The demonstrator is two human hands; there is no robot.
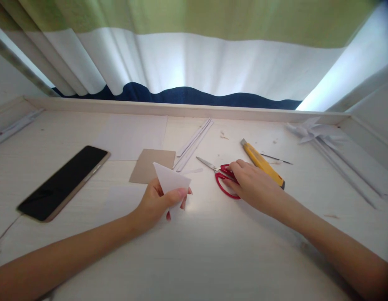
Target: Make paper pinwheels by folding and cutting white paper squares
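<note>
My left hand (164, 198) pinches a small folded white paper triangle (171, 179) between thumb and fingers, raised over the table. Red-handled scissors (226, 190) lie to its right, their closed blades pointing up and left. My right hand (248, 182) has its fingers on the scissors' handles, with the fingertips curled at the upper loop. Just beyond that hand is a yellow box cutter (264, 164). A square brown card (153, 165) lies behind the paper triangle, partly covered by it.
A black phone (64, 182) with a cable lies at left. Behind are a white sheet (134, 136) and thin folded paper strips (195, 144). White paper pinwheels (311, 131) on sticks lie at right, near a thin dark rod (277, 158). A raised ledge (181, 110) borders the table.
</note>
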